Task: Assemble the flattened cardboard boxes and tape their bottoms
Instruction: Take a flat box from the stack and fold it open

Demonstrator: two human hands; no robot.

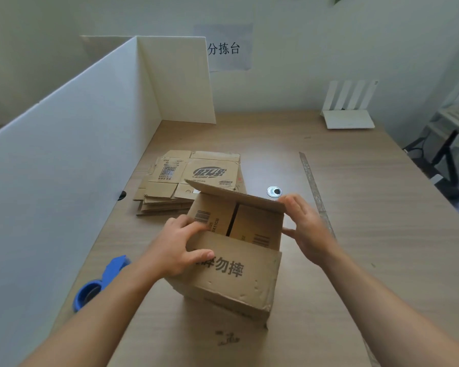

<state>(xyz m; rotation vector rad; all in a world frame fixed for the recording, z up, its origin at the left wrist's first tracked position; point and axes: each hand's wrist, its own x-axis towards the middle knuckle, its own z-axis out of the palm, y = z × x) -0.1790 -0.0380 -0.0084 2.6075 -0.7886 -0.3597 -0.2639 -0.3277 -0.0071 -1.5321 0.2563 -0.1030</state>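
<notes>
- The blue tape dispenser (98,282) lies on the counter (368,247) to the left of the box, partly hidden behind the left forearm. Neither hand holds it. Reaching for it would mean letting go of the box, and the flaps would likely spring back up.
- The left hand (175,250) pinches the near flap (239,263) at the box's left corner, with the fingers over its edge and the thumb on the printed outer face. Pulling from one corner could fold the flap askew or crease the dented cardboard.
- The stack of flat boxes (186,176) lies just behind the box, to its left. Shoving the box backward could knock the stack out of line.
- The box (236,295) stands on the counter between the two hands with its flapped end up. Two inner flaps (255,223) are folded down with a dark gap between them, and the far flap (236,193) is raised. If the inner flaps sag, or the walls are out of square, the outer flaps will not meet and the tape would bridge a gap.
- The right hand (309,234) is open, its fingers fairly straight against the box's right side and its fingertips at the far flap's corner. It presses but does not grip, so the box could slide or twist under the left hand's pull.
</notes>
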